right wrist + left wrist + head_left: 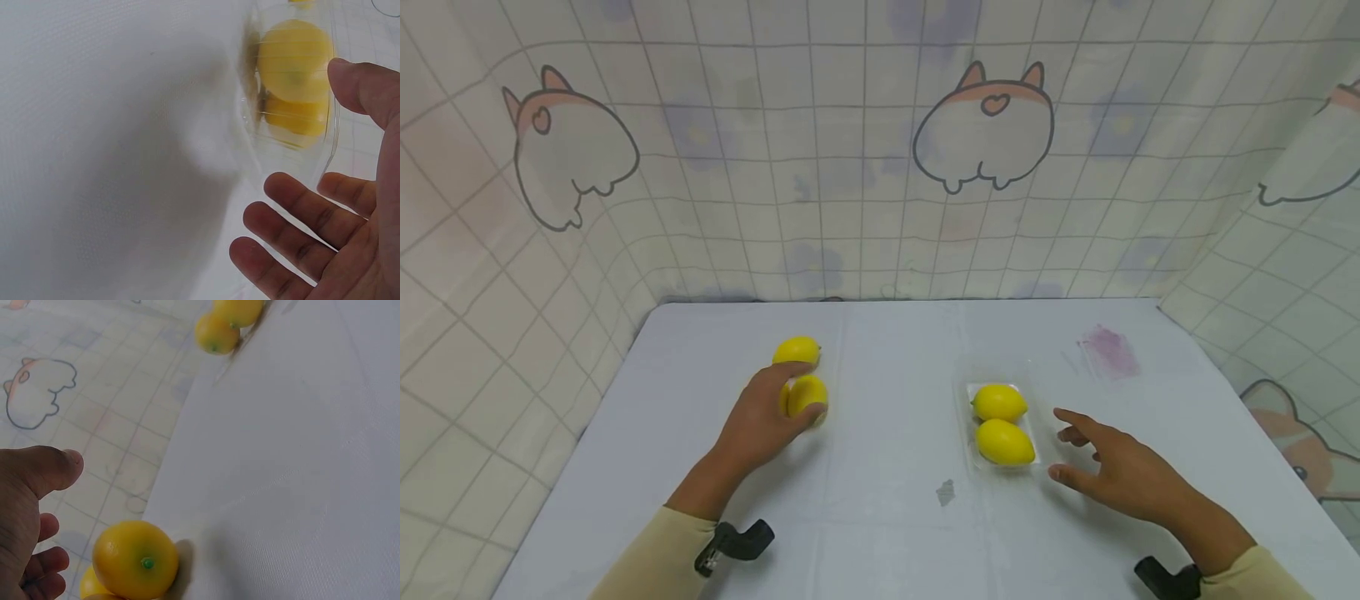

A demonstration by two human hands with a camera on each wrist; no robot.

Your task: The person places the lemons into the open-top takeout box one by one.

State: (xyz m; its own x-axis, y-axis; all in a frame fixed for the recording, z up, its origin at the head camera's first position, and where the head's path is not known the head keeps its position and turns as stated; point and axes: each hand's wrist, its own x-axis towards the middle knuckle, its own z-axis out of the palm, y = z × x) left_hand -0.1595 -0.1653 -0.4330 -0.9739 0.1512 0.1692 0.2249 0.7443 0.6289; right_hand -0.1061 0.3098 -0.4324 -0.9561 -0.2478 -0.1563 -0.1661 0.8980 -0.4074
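Observation:
My left hand point(763, 417) reaches over the lemons at the left, thumb and fingers spread apart. The near lemon point(809, 395) shows between its thumb and forefinger; another lemon point(797, 349) lies just behind. A yellow sliver beside the near one is mostly hidden by the hand. In the left wrist view the lemon point(136, 559) rests on the table, apart from the thumb point(56, 469). My right hand point(1123, 471) hovers with loose fingers right of a clear plastic tray point(967, 442). Two lemons, a far one point(999, 402) and a near one point(1005, 442), sit in that tray.
A white cloth covers the table point(880, 517). A small grey patch point(945, 492) lies in front of the tray, and a pinkish stain point(1109, 352) marks the back right. Patterned curtains point(850, 167) enclose the back and sides.

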